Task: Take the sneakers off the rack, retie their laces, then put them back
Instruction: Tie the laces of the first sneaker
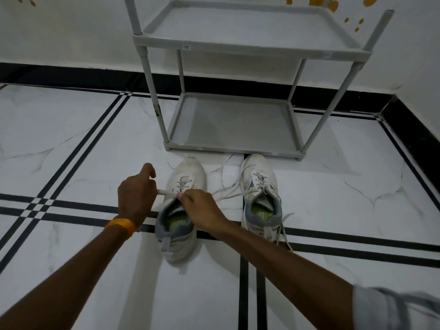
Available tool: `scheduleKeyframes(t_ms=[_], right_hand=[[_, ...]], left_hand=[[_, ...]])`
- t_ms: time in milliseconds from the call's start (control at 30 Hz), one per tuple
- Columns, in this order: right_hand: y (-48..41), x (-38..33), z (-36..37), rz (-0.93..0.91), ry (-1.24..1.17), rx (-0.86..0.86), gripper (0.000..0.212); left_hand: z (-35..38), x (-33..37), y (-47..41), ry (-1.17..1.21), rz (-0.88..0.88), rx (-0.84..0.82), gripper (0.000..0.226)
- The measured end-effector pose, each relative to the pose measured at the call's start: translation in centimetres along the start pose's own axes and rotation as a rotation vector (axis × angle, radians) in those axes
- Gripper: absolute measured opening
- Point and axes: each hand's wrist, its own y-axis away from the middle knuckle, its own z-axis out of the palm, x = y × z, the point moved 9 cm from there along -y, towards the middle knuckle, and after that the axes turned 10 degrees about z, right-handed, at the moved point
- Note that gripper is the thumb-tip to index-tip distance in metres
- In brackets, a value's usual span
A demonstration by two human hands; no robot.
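Observation:
Two white sneakers with grey collars stand on the floor, toes toward the rack. Over the left sneaker (188, 172), my left hand (135, 194) grips a white lace end and holds it out to the left. My right hand (202, 206) pinches the laces at the top of that shoe's tongue. The right sneaker (259, 184) stands apart with its laces (228, 190) loose, trailing over the floor on both sides. The grey shoe rack (238, 52) stands just beyond the shoes, with both shelves bare.
White marble floor tiles (345, 186) with black inlay lines surround the shoes. A white wall with a black skirting (71, 72) runs behind the rack and turns a corner at the right.

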Motion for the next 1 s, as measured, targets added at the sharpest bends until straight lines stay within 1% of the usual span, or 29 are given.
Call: scheduleKeyframes(t_ms=[67, 133, 233, 300, 333, 367, 400, 433, 467, 500, 533, 567, 600, 633, 667, 733, 833, 933, 1000], right_hand=[[-0.1, 1.3, 0.4, 0.013, -0.002, -0.018, 0.036], [-0.1, 2.2, 0.3, 0.018, -0.028, -0.037, 0.037], [0.4, 2.1, -0.3, 0.031, -0.052, -0.096, 0.036], [0.8, 1.8, -1.7, -0.001, 0.021, -0.066, 0.032], [1.1, 1.5, -3.3, -0.042, 0.083, 0.009, 0.027], [1.3, 1.2, -5.5, -0.092, 0.149, 0.123, 0.021], [1.8, 1.1, -8.2, -0.138, 0.207, 0.260, 0.018], [2.2, 1.4, -11.1, -0.160, 0.246, 0.383, 0.018], [2.3, 2.3, -13.8, -0.132, 0.287, 0.469, 0.020], [2.0, 3.7, -16.1, -0.056, 0.354, 0.510, 0.022], [1.5, 5.5, -17.8, 0.052, 0.437, 0.506, 0.023], [1.1, 7.4, -18.8, 0.171, 0.504, 0.458, 0.024], [0.9, 9.1, -19.1, 0.278, 0.527, 0.382, 0.025], [0.9, 10.3, -18.8, 0.334, 0.498, 0.318, 0.025], [1.1, 10.9, -18.6, 0.342, 0.436, 0.298, 0.025], [1.5, 11.3, -18.8, 0.312, 0.276, 0.346, 0.023], [2.1, 11.7, -19.4, 0.322, 0.171, 0.374, 0.029], [2.3, 12.5, -19.2, 0.396, 0.040, 0.320, 0.038], [2.3, 12.8, -18.8, 0.439, -0.001, 0.257, 0.034]], left_hand=[[1.0, 0.3, 0.2, -0.001, 0.001, -0.049, 0.010], [2.7, 0.5, 0.6, 0.021, -0.011, -0.137, 0.002], [3.8, -0.3, 0.9, 0.050, -0.101, -0.199, 0.011], [3.2, -0.8, 0.8, 0.016, -0.177, -0.170, 0.021], [2.4, -0.5, 0.5, -0.029, -0.179, -0.131, 0.028], [1.3, 0.5, -0.1, -0.042, -0.146, -0.066, 0.031], [0.6, 2.4, -0.7, 0.003, -0.079, 0.005, 0.030], [0.4, 4.8, -1.2, 0.114, -0.008, 0.042, 0.027], [0.7, 7.5, -1.6, 0.268, 0.058, 0.032, 0.023], [1.8, 10.2, -1.7, 0.417, 0.105, -0.034, 0.019], [3.4, 13.0, -1.5, 0.527, 0.145, -0.137, 0.018], [5.1, 15.5, -1.1, 0.595, 0.178, -0.248, 0.020], [6.9, 17.7, -0.5, 0.622, 0.194, -0.360, 0.023], [8.2, 19.3, 0.1, 0.621, 0.205, -0.436, 0.024], [9.0, 20.2, 0.4, 0.589, 0.214, -0.468, 0.023], [9.8, 21.3, 0.3, 0.496, 0.250, -0.453, 0.018], [10.1, 21.5, 0.1, 0.465, 0.233, -0.488, 0.019], [10.8, 21.2, 0.3, 0.576, 0.137, -0.582, 0.024], [11.3, 20.8, 0.7, 0.718, 0.002, -0.624, 0.026]])
